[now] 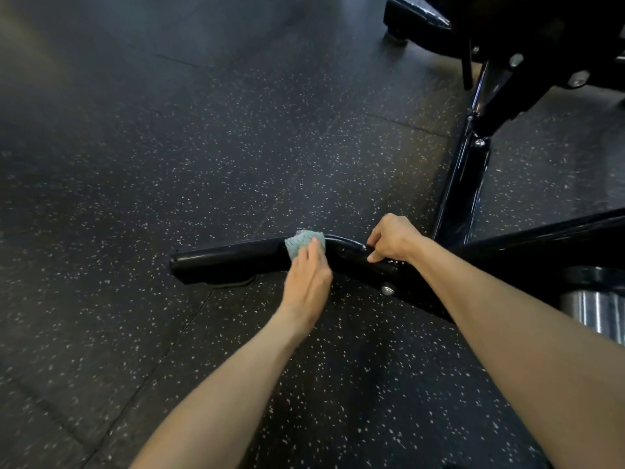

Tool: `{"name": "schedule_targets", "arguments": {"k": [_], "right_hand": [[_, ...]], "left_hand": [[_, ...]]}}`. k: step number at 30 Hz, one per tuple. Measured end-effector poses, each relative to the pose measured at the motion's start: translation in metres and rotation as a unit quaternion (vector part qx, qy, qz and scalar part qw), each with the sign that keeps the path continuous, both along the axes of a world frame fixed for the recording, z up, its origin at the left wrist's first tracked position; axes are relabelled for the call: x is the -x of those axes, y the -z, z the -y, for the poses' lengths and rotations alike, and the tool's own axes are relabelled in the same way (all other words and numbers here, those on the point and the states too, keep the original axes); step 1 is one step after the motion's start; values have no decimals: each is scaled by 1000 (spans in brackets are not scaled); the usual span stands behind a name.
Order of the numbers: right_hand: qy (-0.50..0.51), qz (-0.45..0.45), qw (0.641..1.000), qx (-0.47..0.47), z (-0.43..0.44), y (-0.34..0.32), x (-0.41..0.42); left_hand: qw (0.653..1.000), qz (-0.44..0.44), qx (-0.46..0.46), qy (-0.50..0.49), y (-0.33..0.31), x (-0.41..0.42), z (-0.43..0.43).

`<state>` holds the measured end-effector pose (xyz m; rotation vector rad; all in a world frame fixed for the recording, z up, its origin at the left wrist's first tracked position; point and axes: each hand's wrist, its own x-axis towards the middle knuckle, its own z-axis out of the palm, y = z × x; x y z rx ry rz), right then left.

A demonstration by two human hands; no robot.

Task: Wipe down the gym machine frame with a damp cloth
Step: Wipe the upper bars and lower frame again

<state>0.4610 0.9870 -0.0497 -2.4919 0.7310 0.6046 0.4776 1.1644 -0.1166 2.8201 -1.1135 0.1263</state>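
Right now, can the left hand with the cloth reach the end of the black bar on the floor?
Probably yes. The left hand presses the crumpled blue-green cloth on the black metal floor bar, and nothing lies on the bar between cloth and its end. The right hand grips it elsewhere.

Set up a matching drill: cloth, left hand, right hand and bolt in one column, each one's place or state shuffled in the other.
1 cloth
2 left hand
3 right hand
4 bolt

A grips the frame bar
B silver, on the bar's side
C presses flat on the cloth
D blue-grey, on top of the bar

Pairs: 1-D, 2-C, 3-A, 4-B
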Motion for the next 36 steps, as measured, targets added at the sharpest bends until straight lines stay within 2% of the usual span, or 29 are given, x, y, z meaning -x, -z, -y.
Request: {"name": "schedule_targets", "arguments": {"k": [2,4,6,10,13,16,20,24,25,28,30,33,36], "right_hand": [[-3,7,1000,16,-1,2,-1],[-15,-5,999,32,0,3,-5],[-29,-24,998,42,-2,3,-11],[-50,-23,997,45,-15,7,-19],[-83,16,996,41,-35,10,-19],[-108,49,990,76,-50,15,-24],[-119,59,985,114,-52,21,-28],[-101,86,987,96,-52,18,-24],[-94,92,987,94,-54,16,-22],[-89,79,988,103,-57,12,-22],[-93,67,987,112,-59,11,-24],[-84,62,989,103,-60,8,-27],[-83,62,990,98,-60,8,-27]], "left_hand": [[998,2,24,60,2,16,28],[991,26,-8,129,0,22,38],[992,55,-57,98,-6,8,16],[996,21,-85,-19,-7,-25,-53],[999,25,-27,-25,-7,-22,-38],[999,25,12,27,-9,-17,-3],[985,82,-115,102,-13,-37,-54],[976,111,-174,76,-16,-62,-139],[979,101,-167,61,-17,-64,-145],[998,25,-65,14,-22,-52,-111],[999,-9,-16,29,-27,-43,-77],[999,-16,-30,38,-27,-55,-82],[996,-22,-37,-77,-32,-74,-135]]}}
